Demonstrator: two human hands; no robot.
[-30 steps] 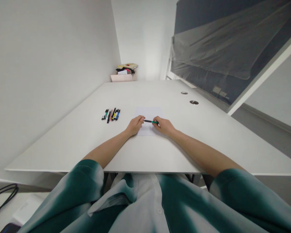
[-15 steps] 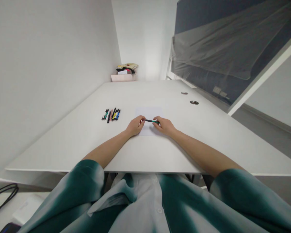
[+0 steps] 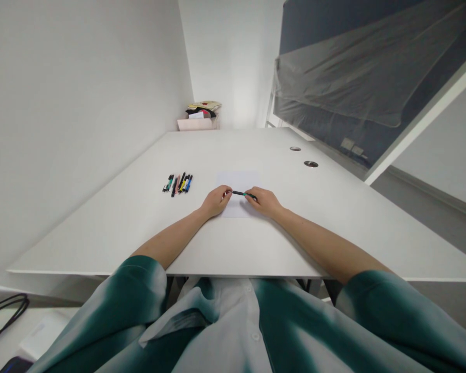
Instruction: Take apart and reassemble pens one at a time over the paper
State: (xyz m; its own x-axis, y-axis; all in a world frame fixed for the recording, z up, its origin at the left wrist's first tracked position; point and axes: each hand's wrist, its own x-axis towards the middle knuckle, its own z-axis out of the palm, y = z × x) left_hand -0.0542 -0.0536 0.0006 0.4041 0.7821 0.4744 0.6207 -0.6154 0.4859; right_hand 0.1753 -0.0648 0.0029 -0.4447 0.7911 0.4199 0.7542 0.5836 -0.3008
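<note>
Both of my hands rest on a sheet of white paper (image 3: 238, 178) lying on the white table (image 3: 279, 155). A slim black-and-green pen (image 3: 241, 193) lies level between them. My left hand (image 3: 216, 201) pinches its left end, and my right hand (image 3: 264, 202) has its fingers on the green right end. Left of the paper lies a tight row of several coloured pens and markers (image 3: 177, 184), which neither hand touches.
Two round grommet holes (image 3: 303, 156) sit in the table's far right area. A white wall runs along the left side. A pale box with cloth items (image 3: 197, 123) stands beyond the far end, and a plastic-covered dark panel (image 3: 353, 67) hangs at right.
My right hand has shifted slightly to the right, and the pen's right end has moved with it. The left hand and the paper stay almost where they were.
</note>
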